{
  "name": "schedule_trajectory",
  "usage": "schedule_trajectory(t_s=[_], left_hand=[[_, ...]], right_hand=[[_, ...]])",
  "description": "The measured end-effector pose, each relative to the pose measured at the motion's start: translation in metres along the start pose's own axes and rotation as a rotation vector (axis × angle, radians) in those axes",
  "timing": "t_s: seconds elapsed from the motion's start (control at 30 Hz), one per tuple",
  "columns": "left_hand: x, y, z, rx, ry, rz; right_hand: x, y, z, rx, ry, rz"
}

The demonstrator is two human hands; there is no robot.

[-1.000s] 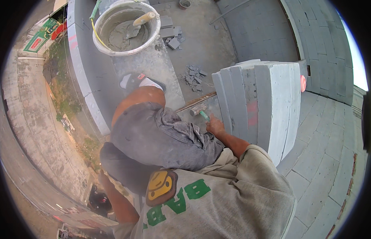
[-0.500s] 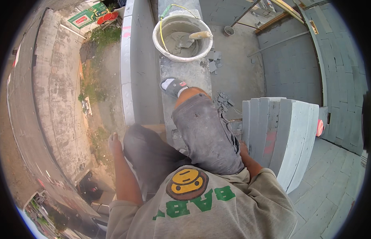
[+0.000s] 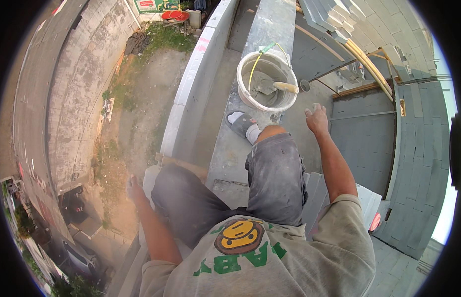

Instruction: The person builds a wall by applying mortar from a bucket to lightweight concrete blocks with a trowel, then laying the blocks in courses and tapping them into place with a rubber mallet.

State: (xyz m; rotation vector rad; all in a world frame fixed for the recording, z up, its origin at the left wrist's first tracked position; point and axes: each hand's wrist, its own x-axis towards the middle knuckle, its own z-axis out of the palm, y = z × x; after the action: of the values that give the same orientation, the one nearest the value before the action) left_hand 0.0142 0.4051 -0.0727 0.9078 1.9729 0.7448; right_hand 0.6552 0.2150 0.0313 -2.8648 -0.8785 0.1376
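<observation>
My right hand [image 3: 317, 118] is raised ahead on the right, empty, its fingers apart. It is near a white bucket [image 3: 266, 108] but apart from it. Grey mortar [image 3: 263, 83] lies inside the bucket, and a tool with a pale rounded handle [image 3: 287, 87], probably a trowel, leans on the right rim. The bucket has a yellow wire handle with a green grip [image 3: 268, 47]. Low on the left, beyond my bent left knee, hangs my left hand [image 3: 134, 190]. Haze blurs its fingers, and I see nothing in it.
I sit astride a narrow grey ledge [image 3: 233, 148], my slippered foot [image 3: 242, 124] just short of the bucket. Pale blocks [image 3: 371, 200] are stacked beside my right arm. A white-topped wall [image 3: 183, 91] runs along the left, with a deep drop to the ground [image 3: 136, 94] beyond it.
My right hand has come up from beside the block stack and reached forward toward the bucket. The view has shifted, so bucket and ledge appear further right. My left hand stays low on the left.
</observation>
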Motion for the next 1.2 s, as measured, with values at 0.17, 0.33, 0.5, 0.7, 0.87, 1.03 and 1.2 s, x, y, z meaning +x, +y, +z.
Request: schedule_trajectory(t_s=[0.17, 0.33, 0.5, 0.7, 0.87, 1.03, 1.2], left_hand=[[-0.021, 0.057, 0.000, -0.254, 0.030, 0.042], [-0.034, 0.123, 0.043, -0.202, -0.052, 0.207], [-0.056, 0.129, 0.088, 0.159, -0.247, 0.336], [-0.058, 0.136, 0.103, 0.323, -0.463, 0.306], [-0.058, 0.142, 0.117, 0.305, -0.463, 0.351], [-0.058, 0.128, 0.115, 0.372, -0.525, 0.403], [-0.064, 0.140, 0.108, 0.357, -0.519, 0.351]], right_hand=[[0.139, -0.056, 0.021, -0.196, -0.190, -0.158], [0.192, -0.088, 0.096, -0.462, -0.746, -0.228], [0.168, -0.120, 0.098, -0.588, -0.825, -0.388], [0.155, -0.113, 0.035, -0.828, -0.614, -0.473], [0.160, -0.136, 0.053, -0.886, -0.398, -0.484], [0.149, -0.182, 0.093, -1.018, -0.296, -0.706], [0.128, -0.194, 0.090, -1.002, -0.285, -0.916]])
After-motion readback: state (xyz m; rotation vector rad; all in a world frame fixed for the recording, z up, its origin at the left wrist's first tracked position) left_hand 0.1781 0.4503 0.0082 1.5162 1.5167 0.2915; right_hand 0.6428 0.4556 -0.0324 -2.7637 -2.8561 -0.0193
